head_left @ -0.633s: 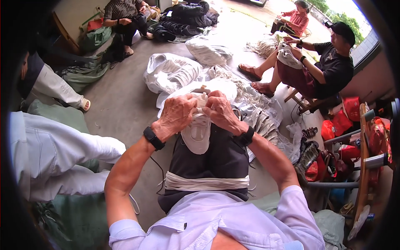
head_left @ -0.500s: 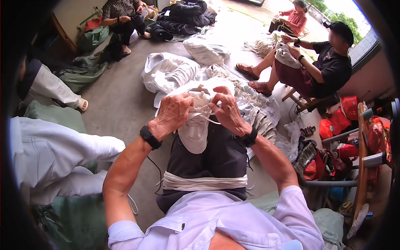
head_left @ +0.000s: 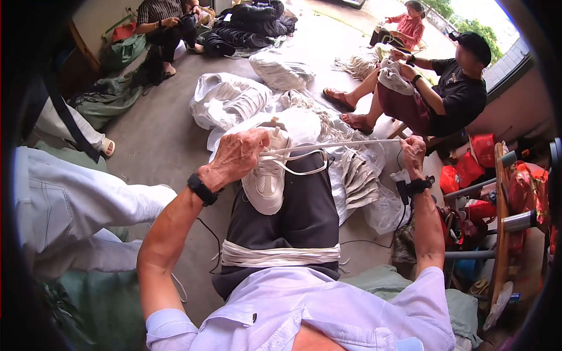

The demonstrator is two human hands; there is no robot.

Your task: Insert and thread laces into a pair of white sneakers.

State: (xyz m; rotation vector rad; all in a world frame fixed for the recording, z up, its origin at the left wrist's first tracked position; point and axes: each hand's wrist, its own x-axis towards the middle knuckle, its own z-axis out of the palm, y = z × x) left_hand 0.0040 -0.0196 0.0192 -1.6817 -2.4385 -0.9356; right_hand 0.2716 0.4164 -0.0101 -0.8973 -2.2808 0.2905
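A white sneaker (head_left: pixel 264 190) lies on my dark-trousered lap, its toe pointing toward me. My left hand (head_left: pixel 239 155) is closed at the sneaker's left side by the eyelets; its fingertips are partly hidden. From the eyelets a white shoelace (head_left: pixel 345 144) runs taut to the right, where my right hand (head_left: pixel 413 153) pinches its far end. Another part of lace hangs in a loose loop beside the sneaker. Across my upper thighs lies a bundle of white laces (head_left: pixel 281 255).
White plastic bags (head_left: pixel 228 99) and a heap of white shoes (head_left: pixel 358 181) lie on the floor ahead. To the right, a seated person (head_left: pixel 453 82) handles a white item. Red bags (head_left: pixel 468 172) and a wooden-edged rack (head_left: pixel 502 234) stand at my right; another person's pale trousers (head_left: pixel 76 210) are close on the left.
My right hand has swung out to the right from the sneaker, drawing the lace straight. My left hand stays at the sneaker. The whole view has shifted slightly.
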